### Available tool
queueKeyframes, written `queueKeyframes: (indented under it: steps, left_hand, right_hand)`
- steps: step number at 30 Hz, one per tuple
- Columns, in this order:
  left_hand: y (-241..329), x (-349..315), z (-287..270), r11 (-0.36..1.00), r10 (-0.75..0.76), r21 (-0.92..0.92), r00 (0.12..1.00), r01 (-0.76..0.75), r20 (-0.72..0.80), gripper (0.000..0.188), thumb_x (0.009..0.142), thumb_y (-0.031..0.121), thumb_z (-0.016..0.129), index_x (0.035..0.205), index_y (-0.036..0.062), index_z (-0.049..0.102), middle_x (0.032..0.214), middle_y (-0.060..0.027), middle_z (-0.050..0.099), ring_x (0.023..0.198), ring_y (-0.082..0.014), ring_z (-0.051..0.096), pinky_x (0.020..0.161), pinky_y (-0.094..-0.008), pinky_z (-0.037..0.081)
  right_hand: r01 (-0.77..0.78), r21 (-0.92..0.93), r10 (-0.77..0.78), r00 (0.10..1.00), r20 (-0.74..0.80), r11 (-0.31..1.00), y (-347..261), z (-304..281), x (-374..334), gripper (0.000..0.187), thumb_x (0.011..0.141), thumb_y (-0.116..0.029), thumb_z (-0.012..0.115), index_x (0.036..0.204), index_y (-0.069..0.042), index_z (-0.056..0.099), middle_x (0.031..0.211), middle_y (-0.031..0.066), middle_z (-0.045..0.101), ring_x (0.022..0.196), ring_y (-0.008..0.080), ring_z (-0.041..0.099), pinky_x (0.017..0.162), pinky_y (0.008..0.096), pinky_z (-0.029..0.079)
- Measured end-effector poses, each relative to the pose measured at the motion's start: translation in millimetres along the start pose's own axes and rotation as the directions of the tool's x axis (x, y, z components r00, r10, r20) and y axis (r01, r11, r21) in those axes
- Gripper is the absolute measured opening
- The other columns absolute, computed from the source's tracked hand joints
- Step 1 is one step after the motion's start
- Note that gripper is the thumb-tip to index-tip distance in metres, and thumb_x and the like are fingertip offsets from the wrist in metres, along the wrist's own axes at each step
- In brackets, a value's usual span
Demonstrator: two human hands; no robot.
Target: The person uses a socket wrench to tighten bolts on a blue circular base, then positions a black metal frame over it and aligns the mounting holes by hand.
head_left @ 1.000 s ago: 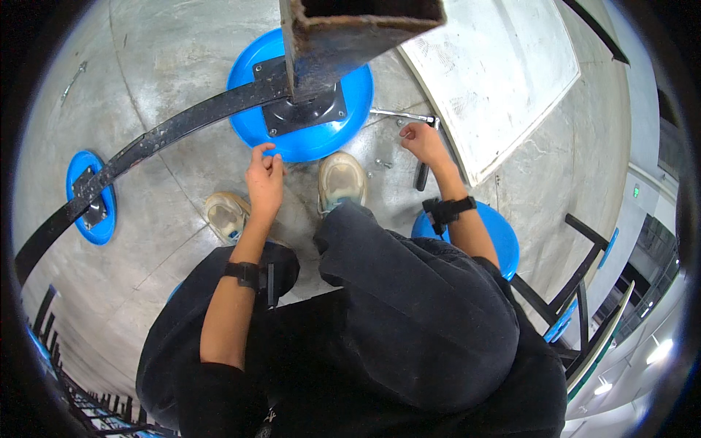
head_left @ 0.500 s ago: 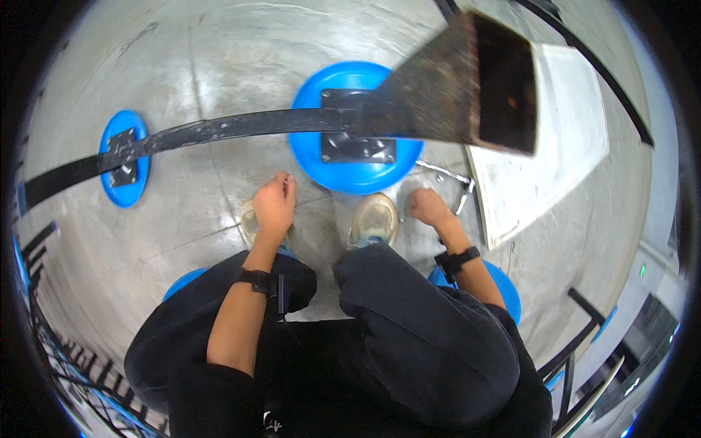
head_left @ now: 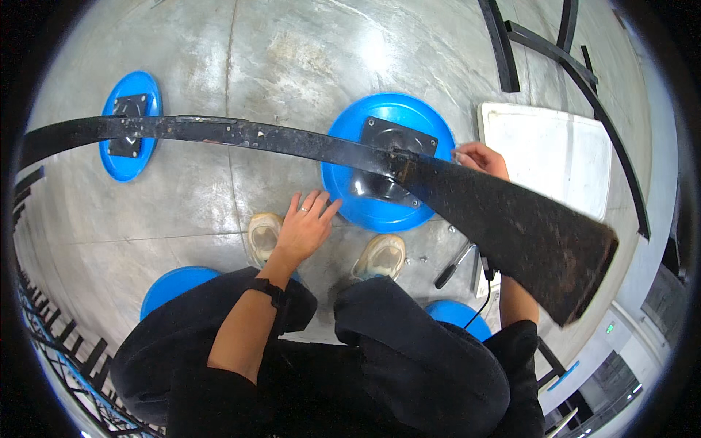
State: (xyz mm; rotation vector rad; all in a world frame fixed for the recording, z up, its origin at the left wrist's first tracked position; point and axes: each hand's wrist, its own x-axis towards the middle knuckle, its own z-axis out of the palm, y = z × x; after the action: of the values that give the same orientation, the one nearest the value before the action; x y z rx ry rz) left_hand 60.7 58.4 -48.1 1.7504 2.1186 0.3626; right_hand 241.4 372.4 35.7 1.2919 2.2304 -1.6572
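Note:
A round blue seat [head_left: 350, 203] lies on the floor before me, with a black square metal plate [head_left: 372, 187] on it. Across the plate runs a long black metal bar [head_left: 292, 143], its worn square tube end [head_left: 540, 241] rising close at the right. My left hand [head_left: 305, 232] is open, fingers spread, the fingertips at the seat's near-left rim. Beyond the bar, my right hand [head_left: 482, 158] has curled fingers at the seat's right rim; whatever is between them is too small to make out. The bar hides part of the right forearm.
Farther left, another blue seat [head_left: 150, 153] sits under the same bar. A black-handled wrench [head_left: 454, 266] and small metal fasteners [head_left: 423, 259] lie near my right shoe [head_left: 382, 255]. A white panel [head_left: 548, 157] and black metal frame pieces [head_left: 504, 58] are at right.
My right hand has moved forward to the seat's right rim. My left hand has gone from closed to spread, shifting right. The bar's tube end has swung nearer and to the right.

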Motion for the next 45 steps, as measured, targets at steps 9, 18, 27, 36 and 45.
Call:
queueKeyframes:
  steps: [9,18,27,36,45]
  left_hand:
    - [-42,33,13,0.899,-0.438,-0.085,0.876,0.43,-0.201,0.049,0.081,0.024,0.057,0.123,0.0046,0.044,0.126,-0.0166,0.042,0.12,-0.0335,0.036,0.101,-0.056,0.022]
    - [-23,28,6,0.95,-0.302,-0.101,0.953,0.297,-0.039,0.046,0.08,0.027,0.056,0.12,0.0062,0.049,0.123,-0.0133,0.045,0.12,-0.0289,0.038,0.102,-0.054,0.023]
    - [-53,35,-8,0.987,0.137,-0.117,0.967,-0.114,0.213,0.051,0.081,0.031,0.055,0.127,0.0131,0.045,0.129,-0.0026,0.043,0.123,-0.0206,0.035,0.103,-0.0513,0.023]
    - [-70,-19,-26,0.848,0.529,-0.234,0.749,-0.475,0.398,0.056,0.079,0.036,0.056,0.129,0.0158,0.041,0.14,-0.0019,0.034,0.128,-0.0196,0.03,0.104,-0.049,0.022]
    - [-78,-19,-19,0.881,0.473,-0.229,0.781,-0.415,0.407,0.055,0.074,0.034,0.058,0.124,0.0145,0.046,0.135,-0.0052,0.038,0.126,-0.0217,0.033,0.103,-0.0451,0.024]
  right_hand:
    - [0.41,-0.18,-0.355,0.894,0.275,0.894,-46,49,101,0.017,0.078,-0.002,0.063,0.095,0.0,0.06,0.082,0.0075,0.061,0.076,0.0146,0.059,0.073,0.0268,0.049]
    - [0.543,-0.31,-0.345,0.788,0.511,0.781,-46,74,129,0.017,0.074,-0.003,0.065,0.09,-0.001,0.06,0.078,0.0107,0.06,0.068,0.0203,0.058,0.064,0.0304,0.047]
    - [0.645,-0.36,-0.405,0.73,0.55,0.674,-37,93,140,0.02,0.074,-0.003,0.064,0.093,0.0,0.059,0.083,0.0116,0.061,0.073,0.0242,0.06,0.067,0.0327,0.049]
    - [0.727,-0.395,-0.462,0.672,0.579,0.562,-38,93,138,0.017,0.075,-0.004,0.064,0.091,-0.001,0.058,0.083,0.0121,0.06,0.075,0.0266,0.061,0.065,0.0324,0.049]
    - [0.694,-0.429,-0.449,0.71,0.543,0.578,-35,97,138,0.016,0.078,-0.015,0.063,0.087,-0.003,0.058,0.08,0.0144,0.059,0.076,0.033,0.058,0.066,0.04,0.047]
